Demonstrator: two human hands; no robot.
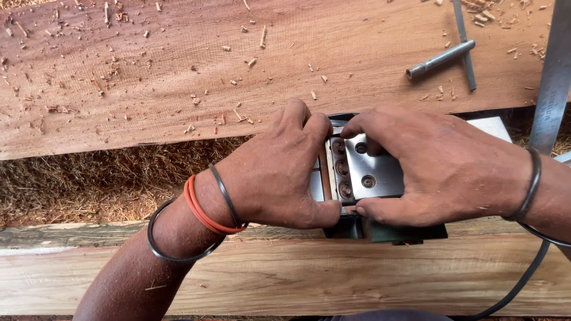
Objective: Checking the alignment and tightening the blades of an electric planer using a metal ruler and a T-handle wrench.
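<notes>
A green electric planer [364, 172] lies upside down between two wooden planks, its shiny metal base plate and blade drum facing up. My left hand [279, 169] grips the planer's left side, fingers curled over the drum end; its wrist wears orange and black bands. My right hand [440, 169] covers the right part of the plate, fingertips pressing near the bolts at the blade, thumb along the lower edge. A black band circles that wrist.
A wide reddish plank [178, 77] strewn with wood chips lies beyond. A metal socket wrench [441, 59] rests on it at upper right. A steel ruler [552, 83] stands at the right edge. A paler plank [285, 279] lies nearest. Sawdust fills the gap. A black cable [523, 279] trails right.
</notes>
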